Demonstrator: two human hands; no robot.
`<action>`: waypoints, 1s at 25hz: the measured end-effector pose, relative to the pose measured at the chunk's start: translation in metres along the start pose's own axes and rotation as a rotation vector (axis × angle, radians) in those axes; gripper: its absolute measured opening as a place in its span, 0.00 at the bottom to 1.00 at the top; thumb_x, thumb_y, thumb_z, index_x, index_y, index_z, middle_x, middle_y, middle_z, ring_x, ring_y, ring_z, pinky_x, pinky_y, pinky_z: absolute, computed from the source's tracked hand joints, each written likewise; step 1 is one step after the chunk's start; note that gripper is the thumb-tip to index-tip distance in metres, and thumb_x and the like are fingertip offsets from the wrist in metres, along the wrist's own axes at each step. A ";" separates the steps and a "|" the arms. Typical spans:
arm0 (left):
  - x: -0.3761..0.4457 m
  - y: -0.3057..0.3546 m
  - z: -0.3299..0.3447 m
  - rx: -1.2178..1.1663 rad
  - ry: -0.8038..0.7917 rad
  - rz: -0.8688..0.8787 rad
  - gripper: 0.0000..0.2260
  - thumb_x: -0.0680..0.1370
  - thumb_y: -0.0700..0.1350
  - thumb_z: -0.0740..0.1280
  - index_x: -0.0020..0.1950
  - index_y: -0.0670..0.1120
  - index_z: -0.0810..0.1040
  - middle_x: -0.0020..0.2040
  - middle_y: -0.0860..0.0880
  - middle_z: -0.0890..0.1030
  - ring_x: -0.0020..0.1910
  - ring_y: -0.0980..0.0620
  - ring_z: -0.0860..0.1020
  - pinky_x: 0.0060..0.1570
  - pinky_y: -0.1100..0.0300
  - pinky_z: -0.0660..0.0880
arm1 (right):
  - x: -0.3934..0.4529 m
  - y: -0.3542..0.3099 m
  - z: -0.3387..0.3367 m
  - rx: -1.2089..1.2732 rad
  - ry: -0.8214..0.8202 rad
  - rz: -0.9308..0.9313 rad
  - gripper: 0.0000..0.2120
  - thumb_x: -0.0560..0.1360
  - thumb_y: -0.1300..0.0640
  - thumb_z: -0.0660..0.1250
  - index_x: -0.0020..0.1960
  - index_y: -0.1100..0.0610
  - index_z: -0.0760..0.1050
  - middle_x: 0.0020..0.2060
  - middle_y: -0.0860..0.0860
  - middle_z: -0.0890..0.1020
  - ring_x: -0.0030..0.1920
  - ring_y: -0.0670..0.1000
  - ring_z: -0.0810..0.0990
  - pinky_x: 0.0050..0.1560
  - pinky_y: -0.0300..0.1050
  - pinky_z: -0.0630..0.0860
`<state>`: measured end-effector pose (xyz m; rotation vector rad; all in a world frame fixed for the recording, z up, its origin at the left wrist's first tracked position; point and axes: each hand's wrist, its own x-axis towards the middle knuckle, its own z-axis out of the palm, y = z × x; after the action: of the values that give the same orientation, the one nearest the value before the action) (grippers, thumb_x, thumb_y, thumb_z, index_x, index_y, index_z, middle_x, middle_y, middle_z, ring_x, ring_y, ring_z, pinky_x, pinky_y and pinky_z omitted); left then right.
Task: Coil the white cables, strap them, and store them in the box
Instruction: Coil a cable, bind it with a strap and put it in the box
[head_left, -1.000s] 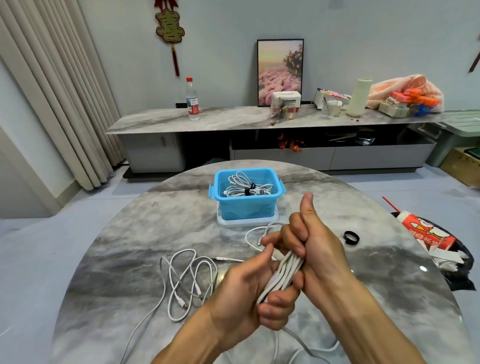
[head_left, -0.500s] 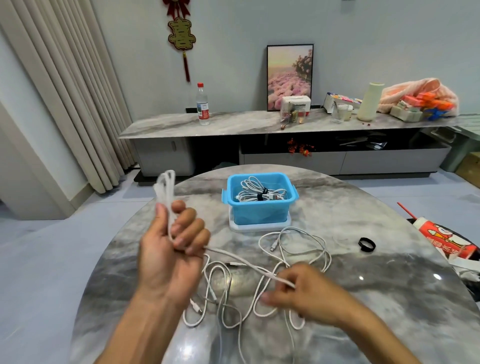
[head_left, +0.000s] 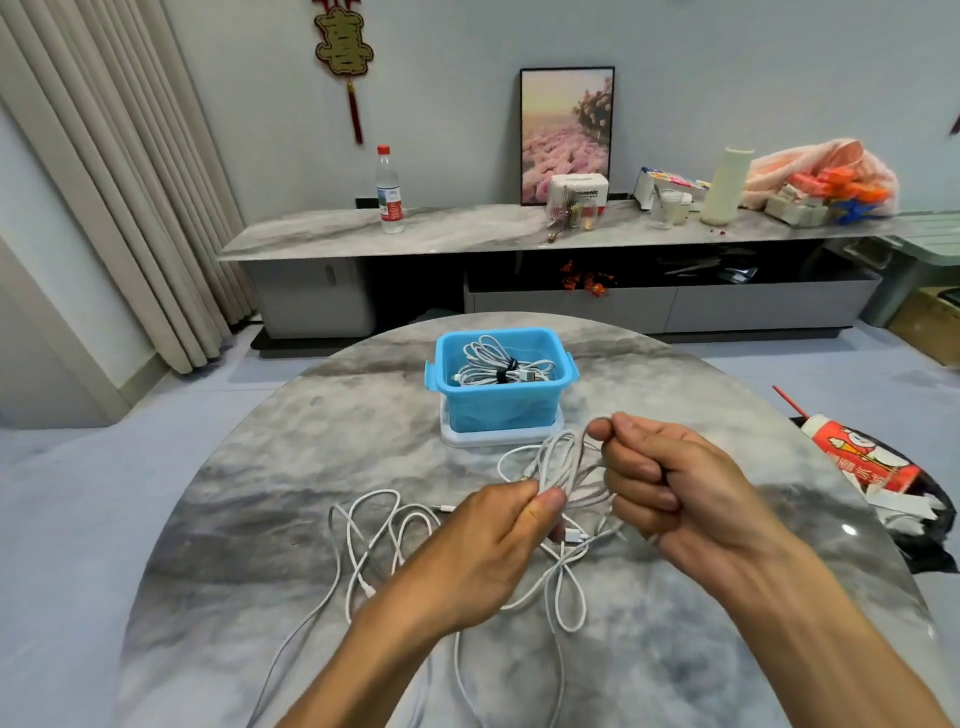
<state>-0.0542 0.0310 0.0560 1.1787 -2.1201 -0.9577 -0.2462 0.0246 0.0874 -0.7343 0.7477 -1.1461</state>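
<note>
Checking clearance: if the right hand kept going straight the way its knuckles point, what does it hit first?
Likely the left hand: the right hand points left along the coil that both grip, and no other object lies between them. Depth is unclear.

White cable (head_left: 558, 686) ends cut off below

Bare forearms, sleeveless to the frame edge; hands (head_left: 597, 514) ungloved.
</note>
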 end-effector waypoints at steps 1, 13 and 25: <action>0.000 0.000 -0.001 0.018 -0.023 0.012 0.16 0.84 0.54 0.56 0.38 0.53 0.74 0.34 0.60 0.74 0.36 0.63 0.72 0.39 0.68 0.65 | 0.001 0.003 0.000 0.023 -0.002 0.000 0.09 0.79 0.60 0.59 0.47 0.65 0.75 0.24 0.48 0.62 0.18 0.41 0.57 0.18 0.30 0.51; -0.004 0.001 -0.002 -0.703 0.144 -0.152 0.18 0.81 0.55 0.60 0.38 0.44 0.71 0.28 0.54 0.66 0.24 0.56 0.65 0.29 0.59 0.71 | -0.008 0.006 0.003 -0.371 0.112 -0.139 0.10 0.66 0.57 0.72 0.46 0.59 0.87 0.32 0.51 0.81 0.29 0.45 0.77 0.28 0.36 0.74; -0.004 -0.001 0.006 -0.716 0.098 -0.049 0.16 0.81 0.53 0.60 0.47 0.45 0.83 0.34 0.47 0.81 0.33 0.52 0.78 0.41 0.59 0.73 | -0.005 0.053 0.029 -0.281 0.382 -0.438 0.06 0.74 0.66 0.71 0.43 0.57 0.84 0.36 0.60 0.85 0.30 0.56 0.83 0.31 0.45 0.80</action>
<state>-0.0563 0.0360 0.0505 0.8763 -1.4638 -1.4761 -0.1958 0.0458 0.0602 -0.9577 1.1195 -1.6268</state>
